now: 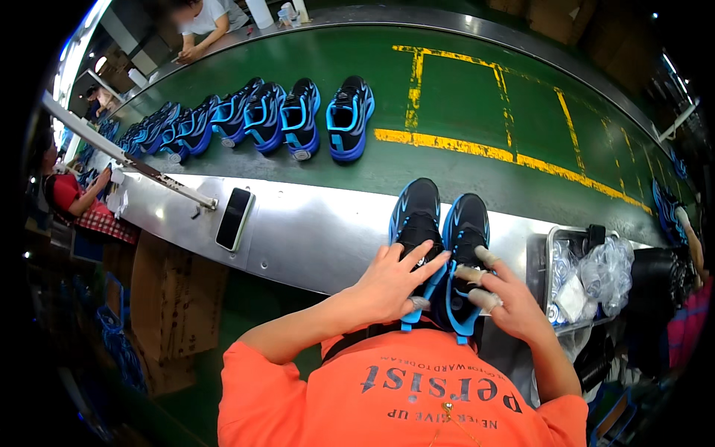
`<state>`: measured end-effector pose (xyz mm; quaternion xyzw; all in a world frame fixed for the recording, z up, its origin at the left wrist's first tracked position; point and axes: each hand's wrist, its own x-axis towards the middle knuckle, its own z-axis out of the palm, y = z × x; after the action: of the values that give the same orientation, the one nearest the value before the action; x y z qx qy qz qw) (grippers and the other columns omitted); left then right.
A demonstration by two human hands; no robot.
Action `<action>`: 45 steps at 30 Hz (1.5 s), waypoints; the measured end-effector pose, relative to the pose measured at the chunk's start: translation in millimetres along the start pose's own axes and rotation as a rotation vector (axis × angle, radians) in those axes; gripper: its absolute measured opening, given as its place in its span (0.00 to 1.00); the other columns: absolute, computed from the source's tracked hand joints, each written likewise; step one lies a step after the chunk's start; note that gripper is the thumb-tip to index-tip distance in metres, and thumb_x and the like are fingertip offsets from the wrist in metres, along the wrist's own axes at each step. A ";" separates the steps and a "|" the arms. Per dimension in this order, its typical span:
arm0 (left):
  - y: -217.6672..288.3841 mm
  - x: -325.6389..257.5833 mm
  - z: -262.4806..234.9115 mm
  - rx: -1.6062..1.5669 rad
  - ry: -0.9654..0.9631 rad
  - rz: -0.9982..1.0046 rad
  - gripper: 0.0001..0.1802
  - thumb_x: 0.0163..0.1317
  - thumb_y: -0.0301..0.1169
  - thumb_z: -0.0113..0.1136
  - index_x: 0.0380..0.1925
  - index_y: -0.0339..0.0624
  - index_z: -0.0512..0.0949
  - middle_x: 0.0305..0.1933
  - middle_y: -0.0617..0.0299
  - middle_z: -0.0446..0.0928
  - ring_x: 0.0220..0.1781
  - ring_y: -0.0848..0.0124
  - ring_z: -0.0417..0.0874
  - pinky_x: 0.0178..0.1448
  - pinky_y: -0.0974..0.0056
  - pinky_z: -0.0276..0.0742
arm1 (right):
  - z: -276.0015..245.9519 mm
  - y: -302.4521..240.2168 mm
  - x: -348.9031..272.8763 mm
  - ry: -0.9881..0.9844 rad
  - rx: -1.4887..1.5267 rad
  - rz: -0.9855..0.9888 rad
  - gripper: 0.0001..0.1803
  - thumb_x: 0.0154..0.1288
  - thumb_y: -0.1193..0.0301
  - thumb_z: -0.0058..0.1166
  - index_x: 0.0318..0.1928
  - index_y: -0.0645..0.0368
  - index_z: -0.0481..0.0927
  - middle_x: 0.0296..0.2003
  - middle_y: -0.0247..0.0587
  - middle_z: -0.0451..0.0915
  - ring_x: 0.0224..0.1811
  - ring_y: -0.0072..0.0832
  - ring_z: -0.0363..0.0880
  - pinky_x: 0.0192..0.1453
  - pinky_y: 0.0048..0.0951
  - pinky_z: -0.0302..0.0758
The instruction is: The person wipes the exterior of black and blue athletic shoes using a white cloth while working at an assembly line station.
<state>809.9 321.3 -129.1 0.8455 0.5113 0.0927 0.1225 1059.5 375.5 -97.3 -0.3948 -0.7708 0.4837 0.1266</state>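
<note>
Two black sneakers with blue trim stand side by side on the metal bench edge in front of me, toes pointing away. My left hand (393, 279) lies across the laces and collar of the left sneaker (418, 205), fingers spread and its covered thumb near the heel. My right hand (510, 294) is at the right sneaker (469, 217), its fingers apart and slightly bent. Pale covers sit on its fingertips, which touch the laces and the side of the collar. Both heels with their blue pull loops rest close to my orange shirt.
A row of matching sneakers (302, 115) stands on the green belt (462, 97) at the far left. A phone (235, 218) lies on the metal bench beside a metal bar (134, 158). At right sits a tray (551, 276) with plastic bags (605, 272). Other people work nearby.
</note>
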 end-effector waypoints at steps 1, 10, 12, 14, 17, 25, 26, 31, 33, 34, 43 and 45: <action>1.5 -0.6 -2.9 -0.143 0.084 -0.046 0.27 0.58 0.39 0.64 0.58 0.45 0.76 0.68 0.49 0.68 0.53 0.52 0.73 0.58 0.52 0.66 | -1.0 3.5 -0.2 0.083 -0.062 -0.030 0.23 0.62 0.71 0.62 0.58 0.48 0.81 0.56 0.50 0.74 0.54 0.44 0.76 0.58 0.37 0.74; -12.9 15.5 28.2 -0.473 0.191 -0.084 0.14 0.51 0.25 0.67 0.40 0.39 0.79 0.42 0.55 0.74 0.47 0.55 0.75 0.51 0.57 0.74 | 12.0 22.4 2.5 0.289 -0.435 -0.085 0.16 0.54 0.69 0.68 0.44 0.54 0.82 0.33 0.43 0.71 0.34 0.39 0.75 0.36 0.38 0.73; -1.6 14.0 30.7 -0.358 0.232 -0.094 0.15 0.50 0.24 0.67 0.40 0.39 0.79 0.42 0.55 0.74 0.45 0.54 0.75 0.50 0.57 0.74 | 2.3 14.9 5.2 0.231 -0.400 -0.123 0.16 0.54 0.68 0.69 0.44 0.54 0.82 0.32 0.41 0.72 0.33 0.39 0.75 0.35 0.37 0.73; 7.4 16.2 32.5 -0.386 0.312 -0.149 0.15 0.50 0.24 0.67 0.40 0.40 0.79 0.42 0.56 0.74 0.45 0.55 0.74 0.49 0.57 0.74 | -1.9 17.1 9.1 0.178 -0.363 -0.155 0.17 0.54 0.66 0.69 0.45 0.54 0.82 0.30 0.40 0.72 0.32 0.38 0.76 0.34 0.37 0.73; 3.7 19.4 37.7 -0.473 0.361 -0.233 0.16 0.50 0.24 0.66 0.41 0.41 0.79 0.44 0.57 0.75 0.45 0.56 0.74 0.51 0.56 0.74 | 0.1 25.7 9.4 0.115 -0.458 -0.244 0.18 0.55 0.65 0.69 0.46 0.54 0.82 0.30 0.41 0.73 0.30 0.40 0.77 0.32 0.38 0.75; 2.8 25.7 33.4 -0.562 0.240 -0.175 0.18 0.53 0.24 0.66 0.46 0.42 0.78 0.45 0.56 0.76 0.47 0.54 0.74 0.52 0.56 0.72 | 9.5 23.9 4.9 0.135 -0.245 0.085 0.19 0.60 0.71 0.64 0.52 0.56 0.79 0.37 0.49 0.73 0.32 0.42 0.78 0.37 0.37 0.77; 4.0 26.5 33.0 -0.538 0.177 -0.219 0.19 0.53 0.25 0.66 0.47 0.41 0.78 0.44 0.56 0.76 0.48 0.53 0.75 0.53 0.56 0.72 | 13.9 27.4 5.6 0.178 -0.119 0.105 0.19 0.62 0.71 0.62 0.54 0.56 0.78 0.38 0.51 0.74 0.34 0.46 0.78 0.39 0.38 0.78; 4.5 30.2 34.8 -0.582 0.240 -0.134 0.19 0.54 0.24 0.65 0.48 0.41 0.78 0.41 0.56 0.74 0.48 0.54 0.75 0.52 0.57 0.72 | 13.6 30.7 -13.1 0.212 -0.076 0.005 0.21 0.61 0.75 0.62 0.55 0.55 0.79 0.38 0.48 0.73 0.36 0.44 0.78 0.40 0.37 0.77; 6.7 29.2 34.5 -0.560 0.290 -0.197 0.19 0.54 0.24 0.65 0.48 0.41 0.78 0.39 0.56 0.74 0.49 0.54 0.75 0.53 0.57 0.72 | 6.2 32.5 -9.6 0.155 -0.222 -0.078 0.21 0.59 0.76 0.63 0.55 0.54 0.80 0.37 0.46 0.73 0.36 0.43 0.78 0.40 0.37 0.76; 3.0 30.1 37.9 -0.552 0.232 -0.160 0.20 0.54 0.25 0.65 0.48 0.41 0.77 0.40 0.55 0.74 0.50 0.54 0.75 0.54 0.57 0.72 | 4.7 38.0 -4.8 0.174 -0.310 -0.143 0.19 0.58 0.75 0.64 0.52 0.54 0.81 0.35 0.45 0.73 0.36 0.42 0.77 0.39 0.37 0.76; 6.2 33.8 40.7 -0.545 0.206 -0.284 0.19 0.56 0.27 0.65 0.50 0.41 0.77 0.41 0.55 0.75 0.49 0.55 0.75 0.56 0.56 0.71 | -4.0 46.1 -5.5 0.173 -0.095 -0.247 0.15 0.54 0.72 0.68 0.43 0.55 0.83 0.29 0.40 0.72 0.33 0.40 0.75 0.40 0.35 0.76; -6.8 37.3 43.9 -0.694 0.017 -0.060 0.22 0.55 0.30 0.67 0.51 0.42 0.76 0.45 0.55 0.75 0.51 0.55 0.75 0.58 0.56 0.71 | -2.7 61.5 -6.5 0.140 -0.107 -0.203 0.19 0.54 0.71 0.68 0.48 0.57 0.83 0.33 0.41 0.73 0.36 0.36 0.75 0.42 0.33 0.74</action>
<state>833.7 352.5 -171.7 0.7374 0.4750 0.2644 0.4009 1095.2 386.1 -146.7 -0.3538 -0.8207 0.3979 0.2072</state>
